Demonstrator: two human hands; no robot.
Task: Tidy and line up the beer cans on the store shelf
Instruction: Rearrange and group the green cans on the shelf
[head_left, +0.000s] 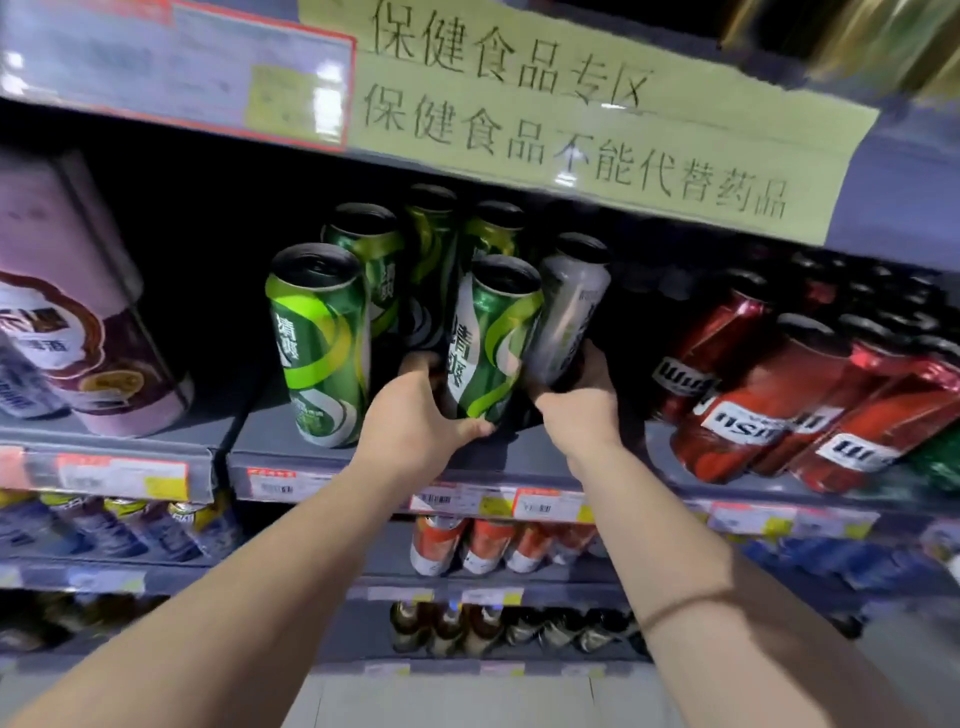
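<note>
Several tall green beer cans stand on the grey shelf (291, 447) in front of me. My left hand (415, 415) grips the base of a front green can (491, 338). Right beside that can is a grey can (569, 317), tilted to the right, with my right hand (582, 400) closed around its lower part. Another green can (319, 338) stands alone at the shelf front, to the left of my hands. Three more green cans (363, 244) stand behind in the dark back of the shelf.
Red cans (753, 395) crowd the shelf to the right, close to my right hand. A large purple tin (78, 312) stands on the left. A yellow paper sign (597, 119) hangs on the shelf edge above. Price tags line the shelf front; lower shelves hold more cans and bottles.
</note>
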